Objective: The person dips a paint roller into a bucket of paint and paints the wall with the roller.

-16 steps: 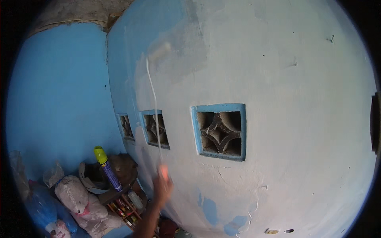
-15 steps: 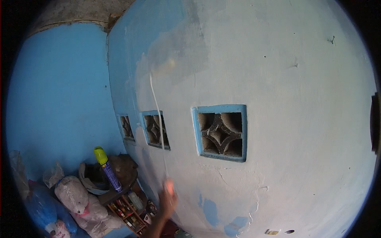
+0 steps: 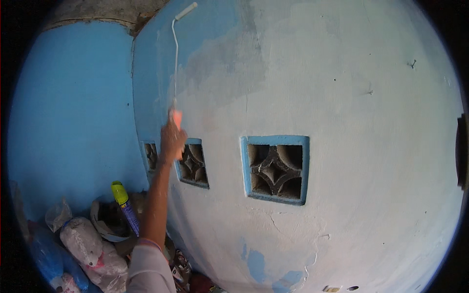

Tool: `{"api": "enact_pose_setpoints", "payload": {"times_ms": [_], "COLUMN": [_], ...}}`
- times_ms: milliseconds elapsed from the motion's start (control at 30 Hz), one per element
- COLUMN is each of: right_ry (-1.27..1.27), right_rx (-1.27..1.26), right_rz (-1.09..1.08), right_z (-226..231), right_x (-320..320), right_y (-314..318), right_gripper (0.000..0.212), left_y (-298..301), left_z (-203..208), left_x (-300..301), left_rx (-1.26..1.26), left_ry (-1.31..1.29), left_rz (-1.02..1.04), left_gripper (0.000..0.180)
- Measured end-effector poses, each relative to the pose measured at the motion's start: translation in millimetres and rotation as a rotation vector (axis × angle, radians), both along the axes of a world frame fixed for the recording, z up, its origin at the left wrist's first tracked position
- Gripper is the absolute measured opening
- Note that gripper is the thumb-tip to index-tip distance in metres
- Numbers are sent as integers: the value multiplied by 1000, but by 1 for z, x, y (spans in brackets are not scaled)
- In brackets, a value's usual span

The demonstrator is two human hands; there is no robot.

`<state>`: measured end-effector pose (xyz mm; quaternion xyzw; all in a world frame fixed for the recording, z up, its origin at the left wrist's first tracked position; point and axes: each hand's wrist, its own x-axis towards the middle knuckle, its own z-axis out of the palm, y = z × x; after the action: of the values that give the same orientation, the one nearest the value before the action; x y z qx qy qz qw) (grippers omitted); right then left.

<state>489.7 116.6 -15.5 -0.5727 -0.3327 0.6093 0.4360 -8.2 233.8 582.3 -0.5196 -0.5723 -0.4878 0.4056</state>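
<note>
Head camera, and I've got my left hand (image 3: 173,141) stretched high, fingers (image 3: 181,137) wrapped round the orange handle of a paint roller (image 3: 176,53). Its white cover is way up over blue paint, though whether it touches the wall (image 3: 342,171), I can't quite tell. Beside my wrist, a blue-framed vent block (image 3: 193,164)!
</note>
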Motion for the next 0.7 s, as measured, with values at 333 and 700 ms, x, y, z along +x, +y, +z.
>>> {"api": "enact_pose_setpoints", "payload": {"times_ms": [333, 700], "right_ry": [-168, -115], "right_rx": [-97, 84], "right_rz": [153, 28], "right_z": [-222, -70], "right_x": [-2, -9], "right_y": [9, -6], "right_gripper": [41, 37], "left_y": [-53, -62], "left_z": [-259, -192], "left_x": [38, 33], "left_rx": [-239, -170], "left_ry": [-68, -100], "left_rz": [-47, 119], "left_gripper": [52, 57]}}
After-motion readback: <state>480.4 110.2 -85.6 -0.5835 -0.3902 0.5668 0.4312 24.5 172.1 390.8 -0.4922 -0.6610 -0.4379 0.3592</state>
